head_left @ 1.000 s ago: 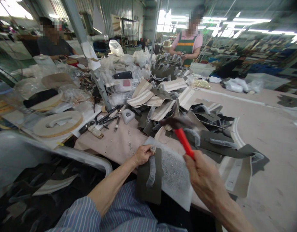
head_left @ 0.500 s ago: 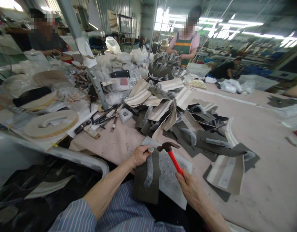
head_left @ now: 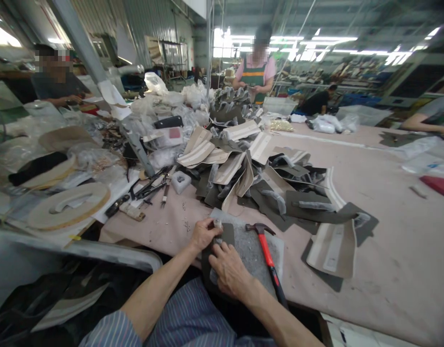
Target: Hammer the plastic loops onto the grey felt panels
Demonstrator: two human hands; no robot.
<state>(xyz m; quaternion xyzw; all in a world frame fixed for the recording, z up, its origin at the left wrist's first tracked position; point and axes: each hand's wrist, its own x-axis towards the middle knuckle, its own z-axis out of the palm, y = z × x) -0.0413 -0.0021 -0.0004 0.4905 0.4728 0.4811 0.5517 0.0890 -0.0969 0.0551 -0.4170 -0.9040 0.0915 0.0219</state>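
Note:
My left hand (head_left: 203, 233) pinches a short metal setting punch (head_left: 218, 223) upright at the upper part of a dark green-grey panel (head_left: 228, 233). My right hand (head_left: 231, 270) is closed over the same panel, its fingers curled at the plastic-wrapped strap (head_left: 219, 240) that runs down the middle. The palm hides most of the strap. Beneath the panel lies a grey slab (head_left: 248, 250) with a worn, speckled surface. A claw hammer (head_left: 267, 253) with a red and black handle lies on the slab, right of my right hand, its head pointing away from me.
A pile of dark and beige panels (head_left: 243, 168) covers the table beyond the slab. Left are a small white box (head_left: 181, 181), scattered hand tools (head_left: 149, 188), tape rolls (head_left: 68, 205) and a metal post (head_left: 135, 140). A bin of panels (head_left: 145, 260) stands lower left. Co-workers (head_left: 258, 72) are further back.
My right hand has let go of the hammer, which now lies on the slab, and moved left onto the panel. My left hand still holds the punch. The view has shifted slightly right.

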